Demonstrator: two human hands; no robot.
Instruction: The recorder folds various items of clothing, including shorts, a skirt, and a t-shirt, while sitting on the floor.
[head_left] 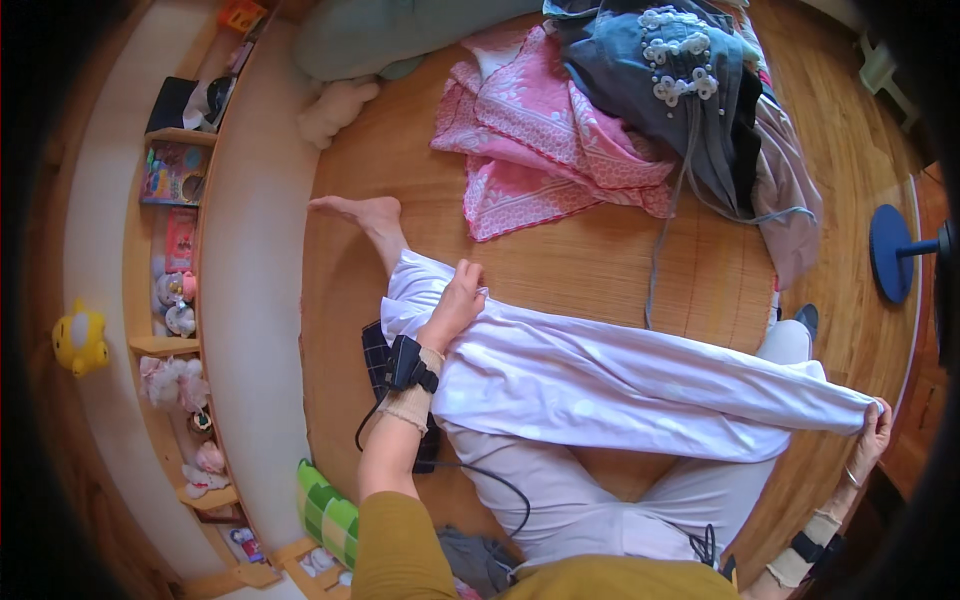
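White cloth [600, 390] is stretching between two hands, on the near side of the pink blanket [535, 145].
Seeming light, soft and limp, it is likely suiting holds at its edges; the left hand [458, 303] is pinching its upper edge, the right hand [876, 428], to the blanket's right, is clamping its gathered end, most of it spanning between.

Wooden shelves [165, 345] stand left; glossy floorboards [842, 190] stretch right.

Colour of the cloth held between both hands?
The cloth is pale lavender, almost white; best seen in the head view.
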